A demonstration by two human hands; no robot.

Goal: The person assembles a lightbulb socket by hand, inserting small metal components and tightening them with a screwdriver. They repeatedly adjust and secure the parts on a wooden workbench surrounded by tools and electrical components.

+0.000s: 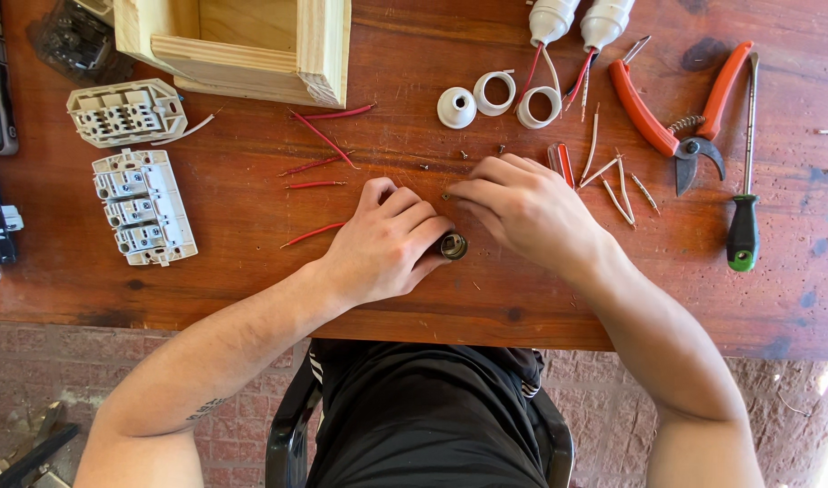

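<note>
On the wooden table, near its front edge: left hand fingers curled tight around a small round metal-rimmed lamp socket. Right hand alongside, fingertips pinched on something tiny just above socket; item not discernible. Red-handled pliers and green-handled screwdriver lie well right.

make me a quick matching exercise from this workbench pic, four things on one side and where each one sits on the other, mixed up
Things:
1. pruning pliers
2. screwdriver
3. wooden box
4. switch modules

Places:
A. far left of the table
B. top, left of centre
C. far right, green handle toward the table's near edge
D. upper right, orange handles spread

Pairs: 1-D, 2-C, 3-B, 4-A
</note>
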